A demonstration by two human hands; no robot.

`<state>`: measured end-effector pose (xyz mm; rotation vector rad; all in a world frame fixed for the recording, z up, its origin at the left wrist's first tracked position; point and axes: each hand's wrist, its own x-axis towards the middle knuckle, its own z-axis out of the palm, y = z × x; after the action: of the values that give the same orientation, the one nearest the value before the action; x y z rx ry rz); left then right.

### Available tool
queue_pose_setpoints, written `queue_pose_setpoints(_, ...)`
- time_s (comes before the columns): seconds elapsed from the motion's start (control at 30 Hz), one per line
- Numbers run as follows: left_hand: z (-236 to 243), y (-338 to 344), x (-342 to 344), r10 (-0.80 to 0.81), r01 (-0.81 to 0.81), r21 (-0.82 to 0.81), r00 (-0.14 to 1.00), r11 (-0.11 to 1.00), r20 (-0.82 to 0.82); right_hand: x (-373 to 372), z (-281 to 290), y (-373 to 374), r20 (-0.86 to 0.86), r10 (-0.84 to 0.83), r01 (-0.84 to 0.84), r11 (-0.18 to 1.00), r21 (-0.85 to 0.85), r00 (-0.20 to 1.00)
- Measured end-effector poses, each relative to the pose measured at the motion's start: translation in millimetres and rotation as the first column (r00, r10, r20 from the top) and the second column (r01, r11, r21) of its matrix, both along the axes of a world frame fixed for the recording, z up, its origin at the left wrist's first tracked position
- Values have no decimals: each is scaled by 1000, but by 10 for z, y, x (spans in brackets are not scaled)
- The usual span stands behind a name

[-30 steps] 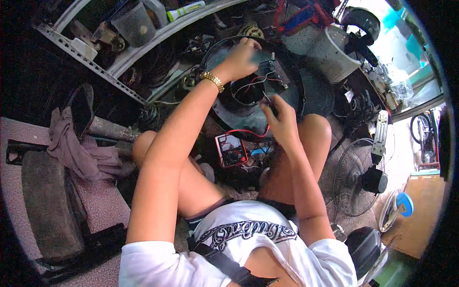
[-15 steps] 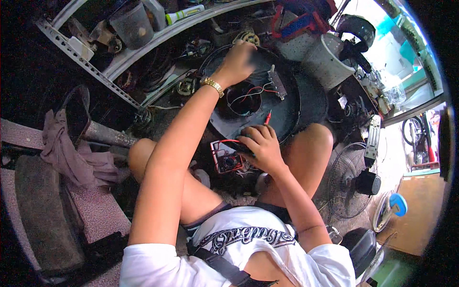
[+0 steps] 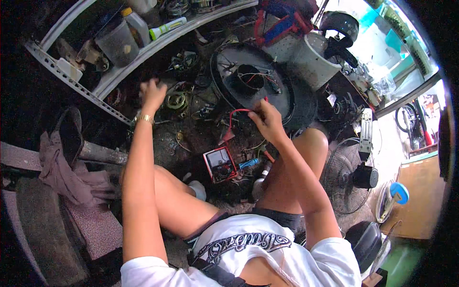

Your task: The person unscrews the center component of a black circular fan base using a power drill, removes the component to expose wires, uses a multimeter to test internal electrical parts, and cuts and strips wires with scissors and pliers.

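I have right grip (image 3: 268,119) closed round red probe (image 3: 266,99), above near side of round black pan (image 3: 229,86). Probe tip points forward, away from wearer; long axis runs roughly fore-and-aft. Red lead (image 3: 231,118) loops leftward from hand. Left grip (image 3: 153,95) blurred, near coil (image 3: 176,101); I cannot tell whether wide, narrow or holding. Wires (image 3: 258,75) over pan's central cup. Translucent bin (image 3: 117,45) on shelf (image 3: 138,53): contents unclear to me. Pale bucket (image 3: 318,64) at right, black part (image 3: 342,50) at its mouth.

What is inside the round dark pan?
Inside the round dark pan, thin red and pale wires cross a black round opening and run toward a small component. The opening's depth is too dark to see, and the right hand hides part of the near rim.
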<state>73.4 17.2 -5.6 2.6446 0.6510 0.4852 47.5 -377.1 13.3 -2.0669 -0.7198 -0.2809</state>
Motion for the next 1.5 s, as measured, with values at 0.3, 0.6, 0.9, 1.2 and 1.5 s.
queue_pose_setpoints(0.3, 880, -1137, -16, -571, 488, 299, 672, 820, 472, -131, 40, 172, 199, 70, -73, 997, 8, 977)
queue_pose_setpoints(0.6, 657, -1711, 70, -845, 779, 385, 535, 495, 3, -930, -23, 440, 568, 339, -302, 939, -162, 750)
queue_pose_setpoints(0.9, 578, -1534, 96, -812, 780, 259, 583, 570, 31, -1459, -901, 406, 83, 443, -383, 842, -380, 892)
queue_pose_setpoints(1.2, 678, -1433, -189, -802, 763, 314, 598, 565, -12, -1139, -889, 123, -737, 489, 491, 550, 676, 466)
queue_pose_setpoints(1.5, 726, -1721, -258, -859, 813, 379, 505, 441, -83, -1046, -381, 598, -648, 631, 576, 363, 733, 427)
